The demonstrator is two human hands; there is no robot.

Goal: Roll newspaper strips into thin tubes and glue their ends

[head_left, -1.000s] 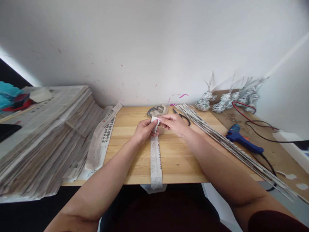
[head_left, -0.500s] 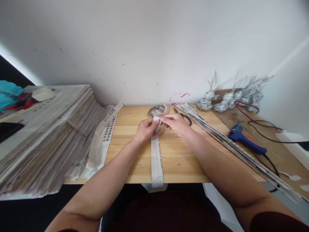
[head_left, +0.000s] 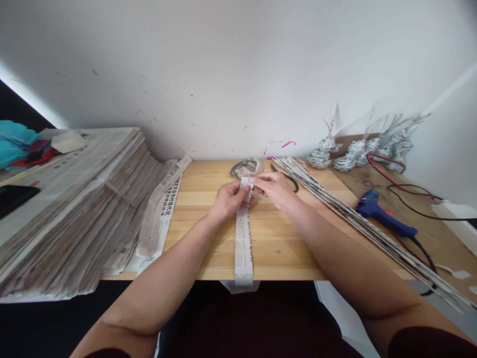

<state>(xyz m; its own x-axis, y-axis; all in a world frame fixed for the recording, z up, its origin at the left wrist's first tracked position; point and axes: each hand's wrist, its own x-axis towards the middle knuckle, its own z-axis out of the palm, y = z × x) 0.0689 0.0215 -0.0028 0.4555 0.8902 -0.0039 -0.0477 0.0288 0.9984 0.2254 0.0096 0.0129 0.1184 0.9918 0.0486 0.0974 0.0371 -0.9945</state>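
Note:
A long newspaper strip (head_left: 244, 243) runs from the middle of the wooden table down over its front edge. My left hand (head_left: 228, 200) pinches the strip near its far end, thumb on top. My right hand (head_left: 274, 188) has thumb and index finger closed on the right corner of that far end, close beside the left thumb. Behind the hands lies a coiled grey-beige bundle (head_left: 253, 167). Black-handled scissors (head_left: 291, 184) are partly hidden behind my right hand.
Left, a tall stack of newspapers (head_left: 97, 209) stands beside loose cut strips (head_left: 160, 214). Thin rolled paper sticks (head_left: 346, 214) lie diagonally at right, near a blue glue gun (head_left: 387, 219) with its cable. Woven paper figures (head_left: 354, 155) stand at the back right. A phone (head_left: 17, 198) lies far left.
The strip's far end now lies flatter and shows more above my left thumb. Both hands stay at it with little movement. The whole view has shifted slightly.

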